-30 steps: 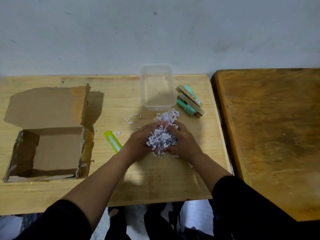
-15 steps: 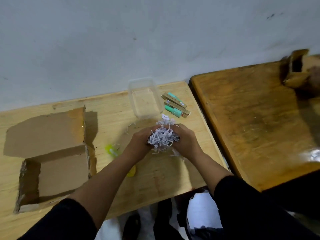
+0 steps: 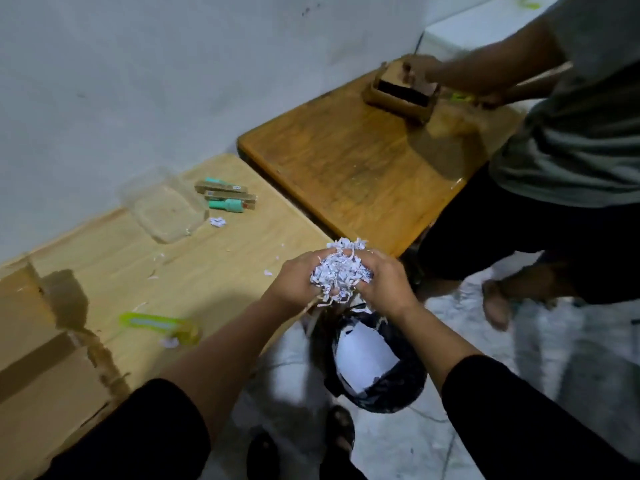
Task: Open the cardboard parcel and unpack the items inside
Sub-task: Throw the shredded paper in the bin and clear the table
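Note:
A clump of white shredded paper [image 3: 341, 270] is cupped between my left hand [image 3: 298, 284] and my right hand [image 3: 384, 284], held past the right edge of the light wooden table [image 3: 214, 268] and above a black bin bag [image 3: 377, 372] on the floor. The opened cardboard parcel [image 3: 38, 372] lies at the table's left, partly cut off by the frame. A clear plastic container [image 3: 166, 209] stands near the wall. Beside it lie small brown boxes with teal items [image 3: 227, 199]. A yellow-green cutter [image 3: 156, 323] rests on the table near my left forearm.
A darker wooden table [image 3: 346, 161] adjoins on the right. A second person [image 3: 571, 133] stands there, hands on another cardboard box [image 3: 401, 90]. Loose paper shreds [image 3: 217, 221] dot the light table. The bin bag holds a white sheet. My feet show below.
Both hands lifted the shredded paper off the table and carried it right, past the table edge to above the bin bag. The view swung right, revealing the second person.

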A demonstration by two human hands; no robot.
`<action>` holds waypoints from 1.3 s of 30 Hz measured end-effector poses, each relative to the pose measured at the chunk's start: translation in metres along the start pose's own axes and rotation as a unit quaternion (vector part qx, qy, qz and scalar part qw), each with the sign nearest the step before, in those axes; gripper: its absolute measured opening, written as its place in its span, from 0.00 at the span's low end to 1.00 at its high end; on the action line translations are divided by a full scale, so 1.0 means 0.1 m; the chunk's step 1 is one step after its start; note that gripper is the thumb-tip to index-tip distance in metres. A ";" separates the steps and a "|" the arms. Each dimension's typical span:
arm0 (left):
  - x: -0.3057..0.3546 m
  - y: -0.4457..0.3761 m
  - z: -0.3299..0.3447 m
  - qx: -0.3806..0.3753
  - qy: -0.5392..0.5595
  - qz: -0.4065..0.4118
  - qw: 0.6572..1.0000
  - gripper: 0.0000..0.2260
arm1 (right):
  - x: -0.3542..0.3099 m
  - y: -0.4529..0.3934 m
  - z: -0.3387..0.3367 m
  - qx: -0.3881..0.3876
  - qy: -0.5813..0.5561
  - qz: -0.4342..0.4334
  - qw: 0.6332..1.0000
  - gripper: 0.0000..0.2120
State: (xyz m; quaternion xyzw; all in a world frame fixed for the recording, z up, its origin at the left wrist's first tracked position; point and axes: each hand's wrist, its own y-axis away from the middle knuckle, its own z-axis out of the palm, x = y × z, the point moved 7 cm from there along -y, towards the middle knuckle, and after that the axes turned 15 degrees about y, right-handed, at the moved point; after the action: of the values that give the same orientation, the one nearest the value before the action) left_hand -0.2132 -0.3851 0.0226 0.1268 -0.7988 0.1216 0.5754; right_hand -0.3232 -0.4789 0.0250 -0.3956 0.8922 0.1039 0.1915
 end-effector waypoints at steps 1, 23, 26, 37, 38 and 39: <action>0.00 -0.03 0.20 -0.011 0.001 -0.013 1.000 0.35 | 0.17 0.11 -0.05 0.003 0.002 0.018 1.000 0.23; -1.02 -0.10 2.62 -0.087 -0.173 -0.290 0.937 0.25 | 2.33 0.72 0.73 -0.239 0.076 0.126 0.960 0.33; -0.95 -0.14 2.58 -0.040 -0.208 -0.272 0.939 0.25 | 2.32 0.69 0.69 -0.245 0.119 0.122 0.954 0.32; -0.17 -0.27 1.99 0.012 -0.291 -0.202 0.935 0.25 | 1.72 0.40 0.05 -0.185 0.186 0.042 0.964 0.31; -0.11 -0.26 1.90 0.016 -0.295 -0.189 0.937 0.24 | 1.62 0.35 -0.02 -0.179 0.190 0.034 0.965 0.31; -0.07 -0.24 1.81 0.022 -0.307 -0.169 0.937 0.22 | 1.51 0.31 -0.08 -0.173 0.196 0.024 0.965 0.31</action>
State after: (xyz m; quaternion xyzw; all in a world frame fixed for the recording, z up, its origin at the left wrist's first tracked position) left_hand -0.3641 -0.4690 -0.0384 0.3035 -0.9004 -0.0044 0.3116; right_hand -0.4408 -0.5619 -0.0310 -0.4135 0.8901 0.1817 -0.0608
